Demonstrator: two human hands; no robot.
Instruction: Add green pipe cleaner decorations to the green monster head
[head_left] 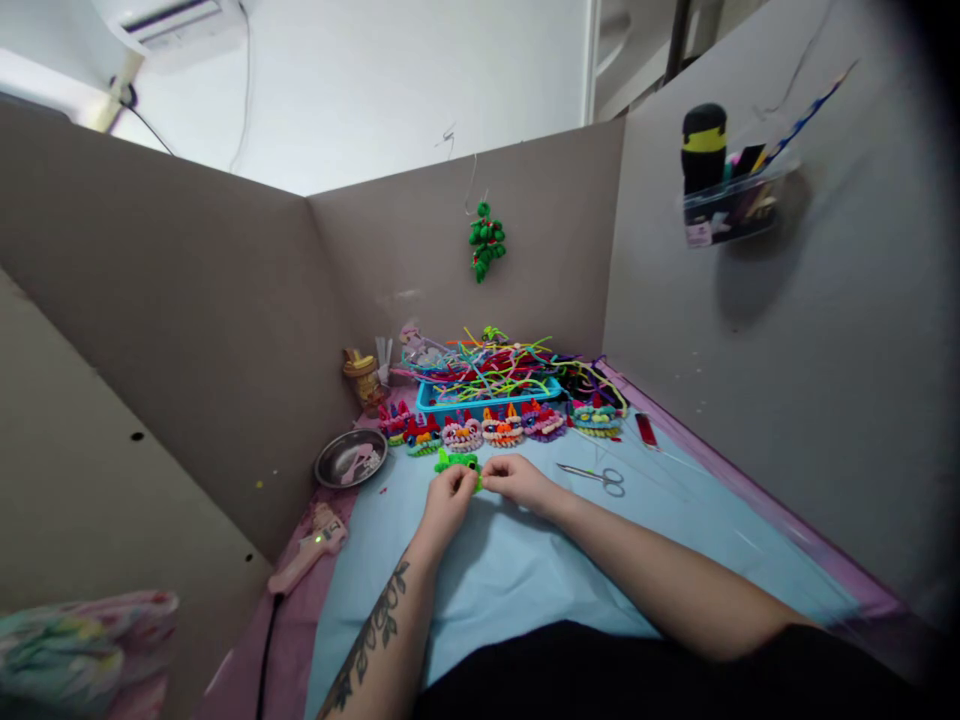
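A bright green fuzzy pipe-cleaner piece [450, 460] with a dark round spot sits at my fingertips, over the middle of the blue table cover. My left hand [450, 496] is closed on its near side, thumb and fingers pinched together. From the right, my right hand [521, 482] pinches at the edge of the same piece, its fingertips almost meeting the left ones. Part of the green piece is hidden behind my fingers. Just beyond it stands a row of several colourful pipe-cleaner faces [502, 426].
Behind the row, a blue tray [491, 400] overflows with pipe cleaners. Scissors [600, 476] lie to the right. On the left are a metal bowl [330, 478], a pink glue gun [311, 550] with its cord, and a brown cup [364, 380]. Grey panels surround the table.
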